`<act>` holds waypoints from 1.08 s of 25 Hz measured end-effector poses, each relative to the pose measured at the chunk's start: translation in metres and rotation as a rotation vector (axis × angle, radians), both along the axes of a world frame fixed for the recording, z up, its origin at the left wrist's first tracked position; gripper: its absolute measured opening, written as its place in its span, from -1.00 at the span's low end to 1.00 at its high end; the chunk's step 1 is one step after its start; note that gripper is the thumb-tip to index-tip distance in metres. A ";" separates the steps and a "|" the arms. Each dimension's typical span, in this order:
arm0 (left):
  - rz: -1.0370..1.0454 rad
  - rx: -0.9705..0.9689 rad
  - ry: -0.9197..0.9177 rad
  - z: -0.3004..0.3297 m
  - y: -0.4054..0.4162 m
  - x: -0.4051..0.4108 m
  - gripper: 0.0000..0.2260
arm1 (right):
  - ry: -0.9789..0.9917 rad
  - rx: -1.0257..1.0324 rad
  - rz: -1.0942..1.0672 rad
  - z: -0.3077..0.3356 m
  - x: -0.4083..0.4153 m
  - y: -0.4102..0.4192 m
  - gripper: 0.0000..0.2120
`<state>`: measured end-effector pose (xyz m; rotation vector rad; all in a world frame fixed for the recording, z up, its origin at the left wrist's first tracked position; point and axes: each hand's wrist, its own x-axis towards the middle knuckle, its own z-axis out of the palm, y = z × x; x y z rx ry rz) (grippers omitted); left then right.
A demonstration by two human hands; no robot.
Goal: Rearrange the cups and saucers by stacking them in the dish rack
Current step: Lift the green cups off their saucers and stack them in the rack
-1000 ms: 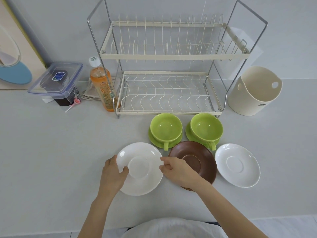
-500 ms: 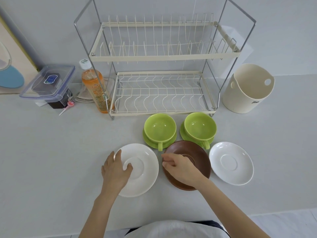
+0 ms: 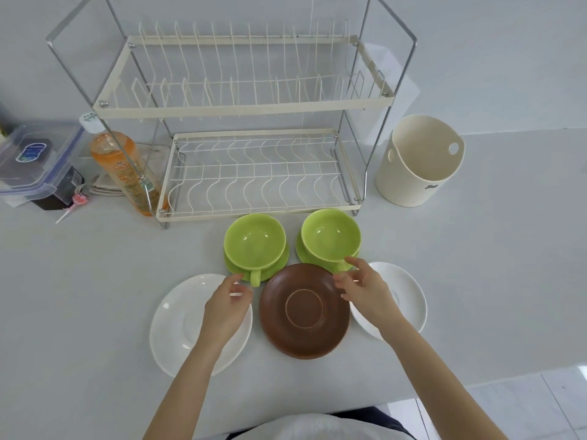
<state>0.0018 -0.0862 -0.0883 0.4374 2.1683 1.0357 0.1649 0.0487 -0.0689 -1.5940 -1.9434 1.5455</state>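
Observation:
Two green cups, the left cup point(image 3: 254, 241) and the right cup point(image 3: 330, 238), each sit on a green saucer in front of the two-tier wire dish rack point(image 3: 244, 106). Nearer me lie a white saucer point(image 3: 181, 325), a brown saucer point(image 3: 305, 309) and a second white saucer point(image 3: 406, 296). My left hand point(image 3: 227, 308) hovers over the left white saucer's right edge, fingers apart, close to the left cup's handle. Above the gap between the brown and right white saucers, my right hand point(image 3: 365, 289) is open, fingertips by the right cup's handle. Both hands hold nothing.
A cream plastic bucket point(image 3: 419, 160) stands right of the rack. An orange bottle point(image 3: 127, 169), a lidded plastic box point(image 3: 35, 160) and folded cloths sit left of it. The counter's front edge runs just below the saucers.
Both hands have left the left white saucer. The left hand moved up and right toward the left cup; the right hand crossed the brown saucer toward the right cup.

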 end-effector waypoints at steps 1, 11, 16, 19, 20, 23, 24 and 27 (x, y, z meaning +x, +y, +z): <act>0.018 0.021 -0.060 -0.002 0.004 0.002 -0.65 | 0.026 -0.054 -0.033 -0.002 0.003 0.005 -0.60; 0.187 0.068 -0.385 0.002 0.026 0.011 -0.82 | 0.140 -0.533 -0.054 -0.005 -0.004 0.026 -0.81; 0.261 0.161 -0.500 0.000 0.035 0.019 -0.73 | 0.155 -0.484 -0.161 -0.008 -0.005 0.031 -0.69; 0.320 0.266 -0.528 0.002 0.038 0.023 -0.71 | 0.244 -0.455 -0.198 -0.008 0.000 0.036 -0.67; 0.337 0.295 -0.530 0.003 0.039 0.025 -0.71 | 0.276 -0.455 -0.209 -0.008 0.002 0.038 -0.66; 0.344 0.358 -0.523 0.006 0.044 0.038 -0.71 | 0.359 -0.473 -0.234 -0.008 0.013 0.043 -0.66; 0.333 0.382 -0.517 0.007 0.048 0.044 -0.71 | 0.385 -0.475 -0.241 -0.008 0.019 0.046 -0.66; 0.295 0.448 -0.506 0.012 0.065 0.064 -0.71 | 0.473 -0.483 -0.283 -0.006 0.041 0.059 -0.66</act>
